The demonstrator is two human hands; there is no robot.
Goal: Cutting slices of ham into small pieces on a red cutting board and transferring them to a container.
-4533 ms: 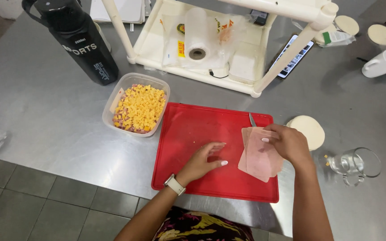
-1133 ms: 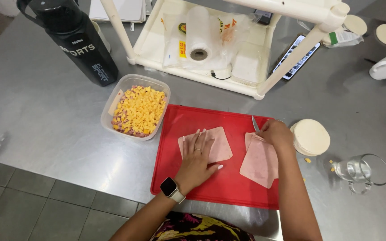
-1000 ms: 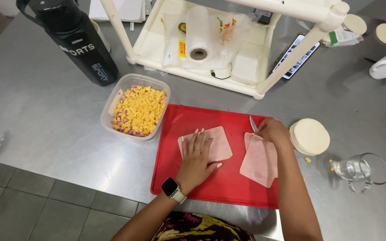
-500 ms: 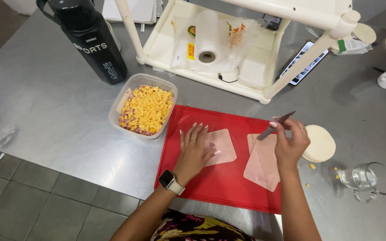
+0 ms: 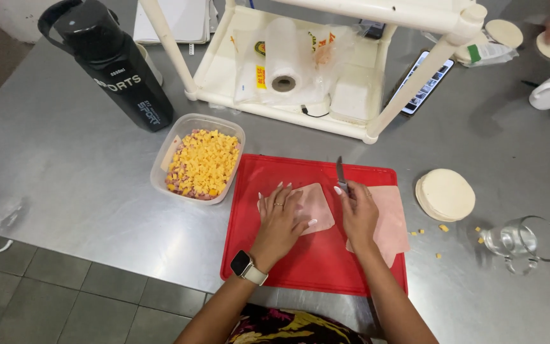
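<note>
The knife (image 5: pixel 340 174) is now brought down beside the ham slice (image 5: pixel 316 205), gripped in the right hand (image 5: pixel 358 213); the slice is pinned flat by the left hand (image 5: pixel 281 220), mid red cutting board (image 5: pixel 268 267), just left of the blade.

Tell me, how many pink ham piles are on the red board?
2: one ham pile under the left hand, one ham pile beside the right hand holding the knife. Slices within each are uncountable.

Scene was bright, evenly lit from overhead. Soft glare streaked steel table (image 5: pixel 65 191) at left of frame. Faint shadows fell under rack (image 5: pixel 326 57) and hands. Focus was sharp at centre; slight wide-angle bending showed at edges.
</note>
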